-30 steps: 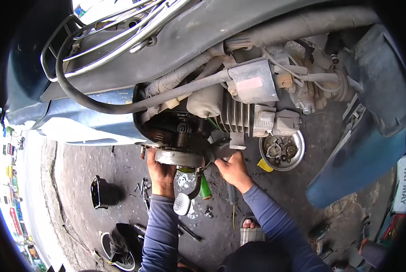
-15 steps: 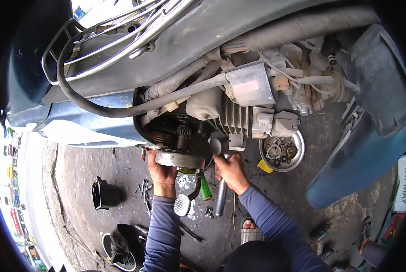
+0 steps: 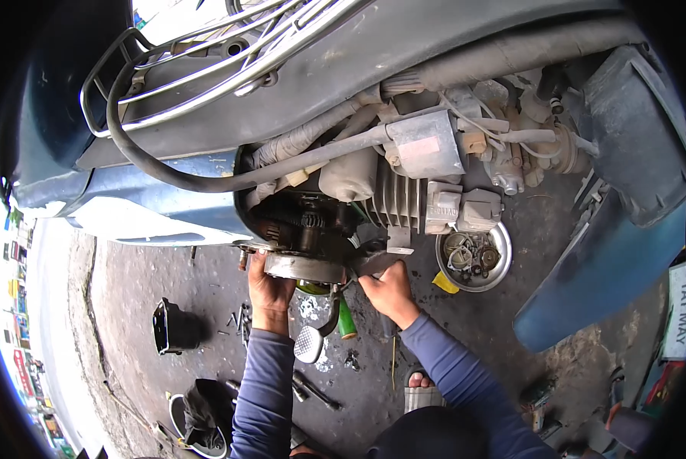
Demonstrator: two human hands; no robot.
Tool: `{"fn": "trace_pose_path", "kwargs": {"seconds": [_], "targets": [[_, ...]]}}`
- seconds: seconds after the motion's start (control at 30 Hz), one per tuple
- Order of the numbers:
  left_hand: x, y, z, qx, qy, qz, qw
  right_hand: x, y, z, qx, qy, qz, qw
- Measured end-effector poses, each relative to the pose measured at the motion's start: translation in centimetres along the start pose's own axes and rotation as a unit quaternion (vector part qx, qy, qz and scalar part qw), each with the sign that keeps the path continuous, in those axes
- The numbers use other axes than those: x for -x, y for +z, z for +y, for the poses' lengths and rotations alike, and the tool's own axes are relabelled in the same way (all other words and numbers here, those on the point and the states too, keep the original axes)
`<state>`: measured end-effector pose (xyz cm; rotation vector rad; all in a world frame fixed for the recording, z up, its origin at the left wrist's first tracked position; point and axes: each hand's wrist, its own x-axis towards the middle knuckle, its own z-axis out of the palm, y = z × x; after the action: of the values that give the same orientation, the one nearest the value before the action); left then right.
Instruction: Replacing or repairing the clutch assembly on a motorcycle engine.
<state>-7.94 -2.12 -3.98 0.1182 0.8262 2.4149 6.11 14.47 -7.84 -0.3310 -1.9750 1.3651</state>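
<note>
My left hand (image 3: 271, 294) grips the left side of a round metal engine cover (image 3: 304, 268), fingers up behind it and partly hidden. The cover hangs at the lower edge of the motorcycle engine, below a dark opening with a gear (image 3: 311, 220). My right hand (image 3: 391, 292) is closed around a hammer (image 3: 371, 260). Its head, smeared by motion, lies close to the cover's right side; whether they touch I cannot tell. The finned cylinder (image 3: 394, 200) rises just above the hammer. A pedal with a pale ribbed pad (image 3: 308, 344) hangs below the cover.
A metal bowl of small parts (image 3: 505, 268) stands right of the engine, beside a yellow scrap (image 3: 445, 283). Below the cover is a green bottle-like object (image 3: 347, 320). On the ground lie a black box (image 3: 176, 325), several bolts and a socket tool (image 3: 318, 390). A bucket (image 3: 178, 417) holds dark cloth.
The hammer has swung: its head has turned toward the cover and blurred, and its handle no longer hangs plainly below my right hand. My left hand keeps its hold on the cover.
</note>
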Motion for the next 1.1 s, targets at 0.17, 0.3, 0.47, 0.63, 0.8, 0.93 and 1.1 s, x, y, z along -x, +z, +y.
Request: {"fn": "trace_pose_path", "kwargs": {"seconds": [0.17, 0.3, 0.47, 0.63, 0.8, 0.93, 1.1], "targets": [[0.2, 0.0, 0.2, 0.034, 0.005, 0.014, 0.999, 0.0, -0.3, -1.4, -0.228, 0.439, -0.082, 0.865], [0.2, 0.0, 0.1, 0.039, 0.012, 0.024, 0.999, 0.1, 0.0, -0.8, 0.013, 0.057, -0.036, 0.998], [0.2, 0.4, 0.0, 0.033, 0.026, 0.021, 0.999, -0.1, -0.3, -0.8, -0.083, 0.251, -0.053, 0.963], [0.6, 0.0, -0.3, 0.047, 0.014, 0.036, 0.998, -0.1, -0.3, -1.4, 0.006, 0.017, 0.012, 1.0], [0.0, 0.1, 0.5, 0.056, -0.004, 0.037, 0.998, 0.1, -0.7, -0.6, -0.351, 0.421, 0.016, 0.837], [-0.1, -0.1, 0.1, 0.046, -0.013, 0.031, 0.998, 1.0, 0.0, -0.3, -0.325, 0.397, 0.0, 0.858], [-0.3, -0.2, -0.4, 0.021, -0.002, 0.028, 0.999, 1.0, 0.7, -1.4, -0.072, 0.134, -0.033, 0.988]]}}
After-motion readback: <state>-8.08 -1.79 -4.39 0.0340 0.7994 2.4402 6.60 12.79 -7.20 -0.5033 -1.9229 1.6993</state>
